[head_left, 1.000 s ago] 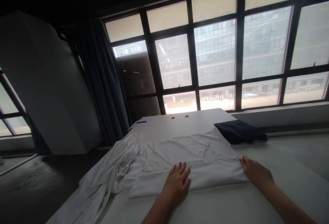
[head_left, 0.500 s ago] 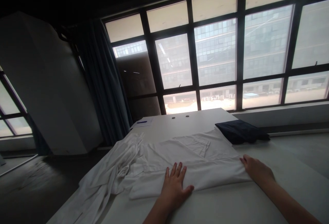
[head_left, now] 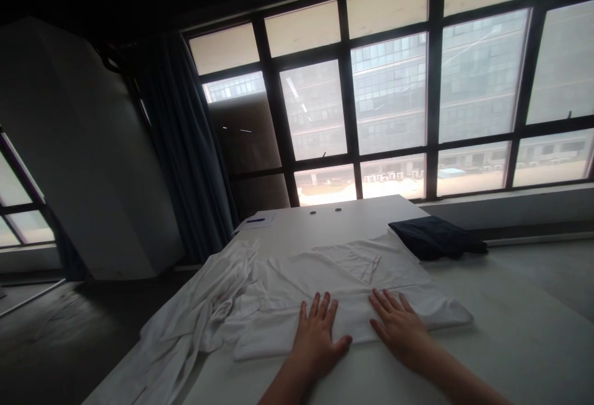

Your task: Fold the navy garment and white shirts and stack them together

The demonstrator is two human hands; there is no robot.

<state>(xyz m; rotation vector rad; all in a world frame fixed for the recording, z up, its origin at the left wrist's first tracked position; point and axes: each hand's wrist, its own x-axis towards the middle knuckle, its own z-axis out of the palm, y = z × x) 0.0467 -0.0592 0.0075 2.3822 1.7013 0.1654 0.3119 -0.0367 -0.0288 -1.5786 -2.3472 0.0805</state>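
Note:
A white garment (head_left: 306,278), partly folded, lies across the white table (head_left: 524,324). Its near edge forms a long flat fold, and a pocket-like patch shows on its upper right. The left portion is bunched and wrinkled and hangs toward the table's left side. My left hand (head_left: 318,334) rests flat on the folded strip with fingers spread. To its right, my right hand (head_left: 401,327) also presses flat on the fold, fingers stretched forward. Neither hand grips the cloth.
Dark folded cloth (head_left: 434,238) sits at the table's right side, beyond the garment. At the far left end are a sheet of paper (head_left: 260,224) and a blue pen (head_left: 255,220). Two round holes show in the tabletop. Behind stand a curtain (head_left: 185,145) and large windows.
My right hand has let go of the garment's right end and moved left, now flat on the fold. The right end lies down on the table. My left hand stays in place.

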